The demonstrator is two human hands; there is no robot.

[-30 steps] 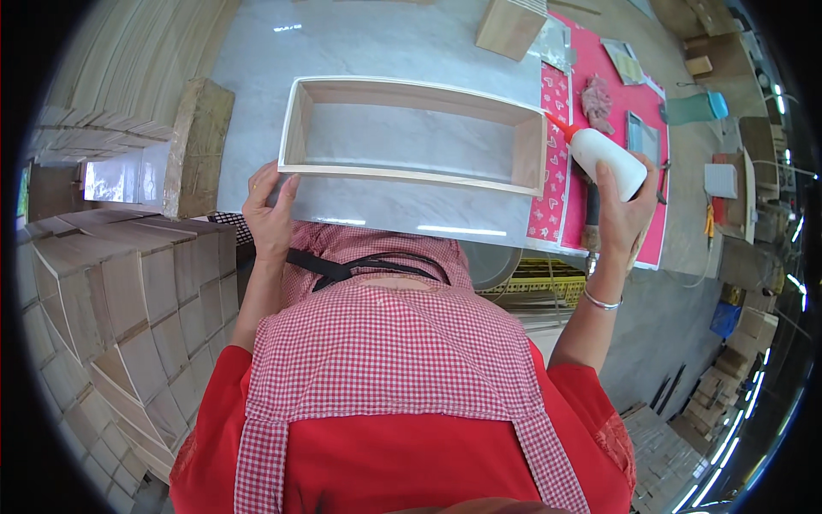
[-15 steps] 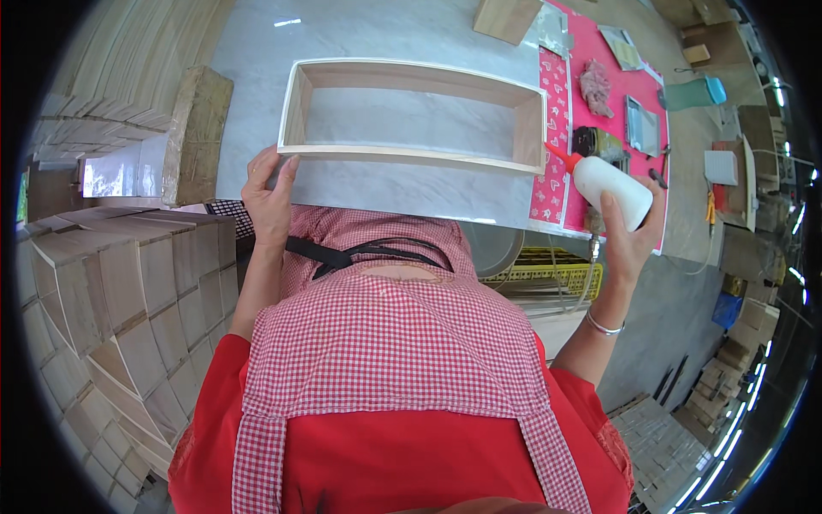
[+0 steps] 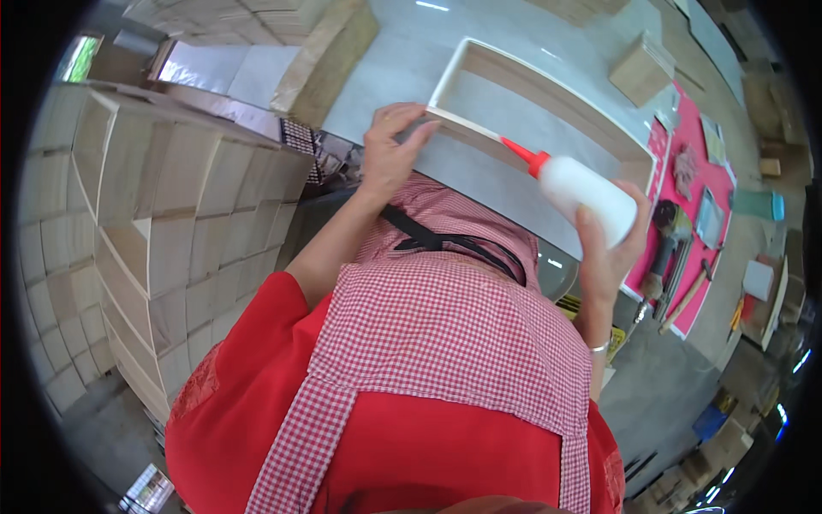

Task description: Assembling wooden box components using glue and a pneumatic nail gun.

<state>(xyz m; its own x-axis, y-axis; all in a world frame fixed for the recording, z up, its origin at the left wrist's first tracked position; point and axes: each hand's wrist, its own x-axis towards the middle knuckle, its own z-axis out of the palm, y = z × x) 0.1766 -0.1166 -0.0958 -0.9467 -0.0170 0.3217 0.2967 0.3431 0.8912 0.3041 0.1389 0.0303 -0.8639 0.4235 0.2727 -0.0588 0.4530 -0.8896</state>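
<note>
An open rectangular wooden frame (image 3: 548, 94) of pale wood lies on the grey table, its long side slanting down to the right. My left hand (image 3: 396, 147) grips its near left corner between thumb and fingers. In my right hand (image 3: 610, 253) is a white squeeze bottle (image 3: 582, 193) with a red pointed nozzle, tilted to the left. The nozzle tip (image 3: 507, 142) is at the top edge of the frame's near wall; whether it touches the wood or anything flows out, I cannot tell.
Stacked pale wooden boxes (image 3: 163, 231) fill the left side. A thick wooden beam (image 3: 330, 60) lies by the table's left end. On the right, a pink sheet (image 3: 711, 253) bears a power tool (image 3: 664, 248) and a hammer (image 3: 685, 295). A wooden block (image 3: 642, 70) stands beyond the frame.
My view has turned, so the scene appears rotated. The bottle has moved from beside the frame's right end leftward to midway along its near wall. My left hand stays on the corner.
</note>
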